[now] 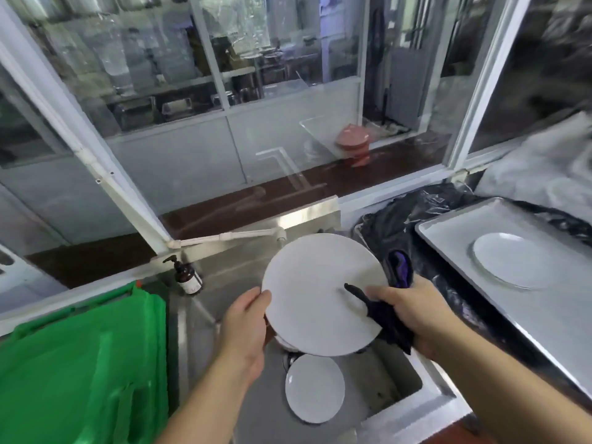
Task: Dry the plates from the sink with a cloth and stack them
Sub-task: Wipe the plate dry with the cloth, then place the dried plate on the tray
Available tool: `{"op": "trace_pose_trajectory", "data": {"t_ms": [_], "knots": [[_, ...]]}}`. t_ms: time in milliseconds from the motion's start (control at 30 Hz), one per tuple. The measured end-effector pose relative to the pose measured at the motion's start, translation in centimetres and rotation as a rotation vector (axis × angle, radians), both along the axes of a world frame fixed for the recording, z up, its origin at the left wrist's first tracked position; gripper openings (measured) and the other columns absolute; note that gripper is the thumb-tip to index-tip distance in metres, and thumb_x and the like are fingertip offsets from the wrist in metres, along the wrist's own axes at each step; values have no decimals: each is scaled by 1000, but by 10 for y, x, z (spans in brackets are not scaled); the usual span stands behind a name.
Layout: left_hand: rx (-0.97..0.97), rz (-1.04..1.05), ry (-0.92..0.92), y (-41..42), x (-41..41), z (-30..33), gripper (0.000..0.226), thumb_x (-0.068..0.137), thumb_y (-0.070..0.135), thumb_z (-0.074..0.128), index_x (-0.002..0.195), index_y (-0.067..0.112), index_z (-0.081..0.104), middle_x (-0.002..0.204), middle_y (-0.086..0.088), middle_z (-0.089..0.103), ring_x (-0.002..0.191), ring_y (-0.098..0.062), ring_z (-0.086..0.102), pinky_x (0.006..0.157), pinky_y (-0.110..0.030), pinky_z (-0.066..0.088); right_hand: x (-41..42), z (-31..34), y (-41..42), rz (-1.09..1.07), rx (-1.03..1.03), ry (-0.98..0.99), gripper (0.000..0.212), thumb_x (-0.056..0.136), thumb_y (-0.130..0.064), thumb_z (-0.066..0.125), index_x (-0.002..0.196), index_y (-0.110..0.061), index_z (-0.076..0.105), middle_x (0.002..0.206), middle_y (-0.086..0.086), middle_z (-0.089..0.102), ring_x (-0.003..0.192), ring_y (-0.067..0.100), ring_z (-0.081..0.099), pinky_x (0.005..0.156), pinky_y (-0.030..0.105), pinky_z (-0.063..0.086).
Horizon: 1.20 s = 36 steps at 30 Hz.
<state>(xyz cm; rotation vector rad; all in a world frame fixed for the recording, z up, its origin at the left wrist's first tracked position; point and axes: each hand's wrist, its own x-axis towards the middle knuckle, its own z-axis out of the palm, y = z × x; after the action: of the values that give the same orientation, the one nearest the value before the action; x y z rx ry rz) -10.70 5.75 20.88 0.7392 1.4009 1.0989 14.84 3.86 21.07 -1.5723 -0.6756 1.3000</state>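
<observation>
White plate is up over the steel sink, tilted, face toward the camera. Left hand grips its left rim, thumb on the front face, fingers curled behind. Right hand clutches a dark purple cloth and presses it against the plate's right side; one corner of the cloth lies across the plate face, the rest hangs below the hand.

Second white plate lies flat in the sink basin, below the held one, not touching it. Edge of something white shows just under the held plate's lower rim; can't tell what it is.

Right of the sink: metal tray with one white plate lying flat on it. Black plastic sheet bunched between sink and tray, running under the tray.

Left of the sink: green plastic crates. Brown pump bottle stands upright at the sink's back left corner. White faucet pipe runs along the back edge. Glass partition behind, red object on the ledge beyond it.
</observation>
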Motion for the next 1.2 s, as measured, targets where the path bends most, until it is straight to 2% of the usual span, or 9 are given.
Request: {"op": "trace_pose_trajectory", "data": {"t_ms": [133, 267, 400, 500, 633, 867, 967, 1067, 1200], "knots": [[-29, -137, -8, -8, 13, -9, 27, 103, 15, 59, 91, 25, 81, 98, -3, 81, 74, -11, 75, 55, -22, 56, 12, 0, -46, -131, 9, -7, 16, 82, -7, 78, 96, -2, 72, 77, 15, 76, 60, 32, 73, 50, 35, 56], [-43, -262, -25, -18, 42, -13, 22, 101, 18, 62, 94, 27, 80, 97, 2, 82, 77, -13, 78, 55, -25, 57, 33, 1, -96, -319, -17, -17, 20, 86, -12, 74, 97, 2, 65, 66, 15, 71, 52, 35, 69, 48, 42, 55], [-38, -412, -17, -33, 91, -9, 15, 101, 21, 64, 108, 22, 76, 96, 4, 82, 86, -20, 77, 62, -31, 58, 64, 4, -150, -485, -53, -30, 13, 81, -12, 77, 93, -6, 73, 76, 23, 76, 62, 42, 73, 60, 70, 58], [-53, -524, -22, -49, 132, -9, 18, 102, 22, 63, 114, 20, 76, 104, -1, 81, 103, -28, 73, 76, -37, 60, 92, 2, -190, -591, -46, 12, 15, 80, -6, 77, 94, -1, 73, 74, 25, 73, 59, 40, 71, 59, 61, 59], [-87, -639, -20, -78, 185, -10, 21, 103, 22, 61, 118, 16, 75, 109, -6, 80, 108, -32, 72, 91, -49, 62, 128, -4, -238, -715, -6, 59, 13, 84, 0, 72, 96, -1, 70, 67, 22, 70, 50, 35, 67, 52, 51, 57], [-87, -784, -14, -145, 302, -7, 21, 100, 14, 59, 117, 13, 73, 107, -10, 80, 95, -30, 73, 63, -34, 60, 218, -13, -326, -875, 25, 67, 9, 86, 4, 70, 95, 1, 69, 62, 17, 70, 42, 29, 64, 43, 38, 54], [-92, -829, -22, -180, 356, -6, 20, 102, 13, 58, 116, 14, 72, 107, -8, 80, 94, -28, 74, 63, -34, 61, 261, -12, -370, -933, 35, 69, 11, 86, 4, 70, 97, 1, 69, 62, 16, 71, 44, 29, 65, 44, 38, 54], [-114, -871, -39, -213, 404, -5, 19, 102, 13, 58, 111, 16, 74, 108, -8, 80, 98, -28, 74, 70, -38, 61, 301, -11, -411, -956, 31, 71, 19, 84, 2, 70, 103, 2, 69, 72, 21, 71, 56, 35, 67, 57, 49, 56], [-145, -922, -42, -247, 458, -4, 19, 103, 14, 58, 110, 17, 75, 102, -6, 81, 92, -27, 74, 61, -32, 59, 343, -8, -455, -998, 24, 73, 23, 86, 1, 69, 109, 4, 67, 79, 25, 70, 63, 39, 67, 61, 56, 55]]}}
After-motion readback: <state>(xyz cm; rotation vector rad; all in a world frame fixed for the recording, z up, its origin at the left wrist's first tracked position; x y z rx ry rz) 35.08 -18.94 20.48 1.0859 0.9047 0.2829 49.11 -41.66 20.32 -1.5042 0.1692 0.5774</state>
